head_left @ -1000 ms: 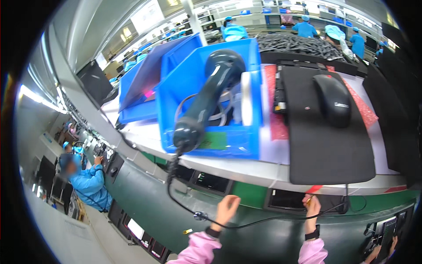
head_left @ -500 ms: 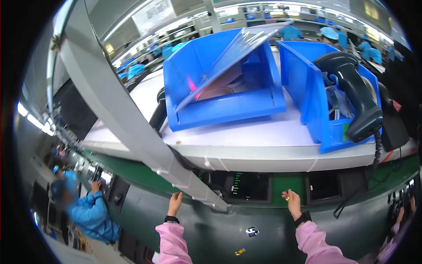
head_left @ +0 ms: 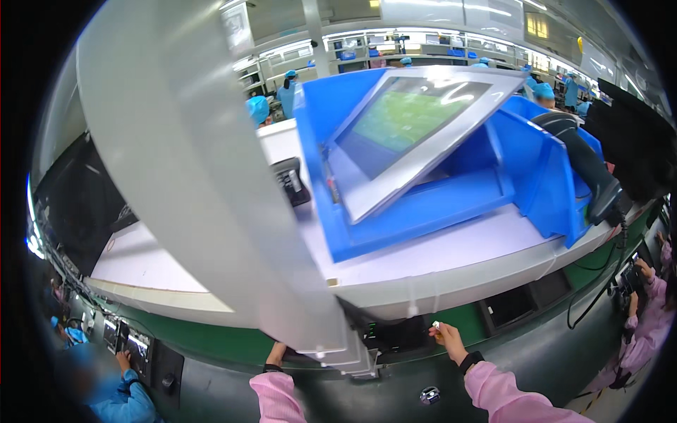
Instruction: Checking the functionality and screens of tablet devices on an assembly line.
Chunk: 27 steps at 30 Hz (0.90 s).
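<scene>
Grey post (head_left: pixel 204 162) hides the left hand's (head_left: pixel 276 354) fingers; right hand (head_left: pixel 451 342) out in the clear.
A small silvery part (head_left: pixel 429 395) lies near the right forearm on the dark green bench (head_left: pixel 395 405); a black tray (head_left: pixel 509 309) sits beyond. Above, a white shelf (head_left: pixel 465 243) carries a blue bin (head_left: pixel 423 222) with a framed panel (head_left: pixel 416 123) leaning in it, and a dark scanner (head_left: pixel 589 169); capped workers fill the room behind. Right fingertips are pinched together on a small whitish piece (head_left: pixel 436 325); the left grip cannot be told.
</scene>
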Each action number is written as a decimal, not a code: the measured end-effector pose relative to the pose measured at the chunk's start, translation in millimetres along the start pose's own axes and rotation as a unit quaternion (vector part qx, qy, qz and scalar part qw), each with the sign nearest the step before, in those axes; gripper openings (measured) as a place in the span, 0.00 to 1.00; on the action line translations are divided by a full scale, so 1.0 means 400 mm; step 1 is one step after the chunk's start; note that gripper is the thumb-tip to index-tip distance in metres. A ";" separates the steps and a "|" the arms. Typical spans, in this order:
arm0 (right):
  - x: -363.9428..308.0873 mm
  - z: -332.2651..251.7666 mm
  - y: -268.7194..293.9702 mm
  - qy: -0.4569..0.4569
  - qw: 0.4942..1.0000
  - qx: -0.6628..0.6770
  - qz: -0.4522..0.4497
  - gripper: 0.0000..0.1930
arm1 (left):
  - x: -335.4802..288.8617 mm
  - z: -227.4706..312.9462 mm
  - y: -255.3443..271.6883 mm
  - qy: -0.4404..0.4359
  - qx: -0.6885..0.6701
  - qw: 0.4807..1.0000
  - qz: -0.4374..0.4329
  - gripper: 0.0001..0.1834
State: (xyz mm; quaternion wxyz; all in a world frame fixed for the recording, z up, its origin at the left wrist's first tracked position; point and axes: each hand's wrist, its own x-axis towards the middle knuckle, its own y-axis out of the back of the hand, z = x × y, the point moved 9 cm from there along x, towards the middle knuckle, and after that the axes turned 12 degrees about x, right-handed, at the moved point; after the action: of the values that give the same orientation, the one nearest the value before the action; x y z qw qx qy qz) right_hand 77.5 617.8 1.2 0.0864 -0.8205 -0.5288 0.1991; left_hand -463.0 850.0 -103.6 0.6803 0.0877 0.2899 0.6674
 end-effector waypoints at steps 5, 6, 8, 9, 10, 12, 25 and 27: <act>-0.014 0.011 -0.040 -0.044 0.997 0.059 -0.004 0.20 | -0.111 0.117 0.150 0.050 -0.054 0.997 0.028 0.40; -0.023 0.009 -0.060 -0.044 0.997 0.062 -0.026 0.20 | -0.145 0.132 0.203 0.059 -0.035 0.997 0.026 0.42; -0.030 -0.013 -0.104 0.003 0.992 0.121 -0.036 0.21 | -0.216 0.137 0.320 0.082 -0.021 0.994 0.067 0.43; -0.037 -0.024 -0.117 0.020 0.994 0.107 -0.027 0.21 | -0.266 0.114 0.384 0.114 -0.009 0.990 0.082 0.43; -0.050 -0.033 -0.125 0.018 0.995 0.098 -0.019 0.21 | -0.315 0.103 0.445 0.120 0.004 0.987 0.110 0.44; -0.087 -0.056 -0.125 0.035 0.996 0.082 0.017 0.21 | -0.432 0.044 0.525 0.141 0.005 0.978 0.151 0.44; -0.587 -0.056 -0.460 0.041 0.967 -0.092 -0.235 0.16 | -1.422 -0.585 0.317 0.326 -0.150 0.893 0.272 0.32; -0.548 -0.001 -0.547 0.059 0.940 -0.185 -0.279 0.16 | -1.532 -0.604 0.288 0.348 -0.163 0.878 0.286 0.31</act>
State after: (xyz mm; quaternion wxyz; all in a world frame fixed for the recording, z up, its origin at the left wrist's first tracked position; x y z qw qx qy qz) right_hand -183.8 513.1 130.2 0.0159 -0.6520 -0.7579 0.0169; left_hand -649.1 208.7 -72.7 0.3197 -0.1837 0.3572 0.8582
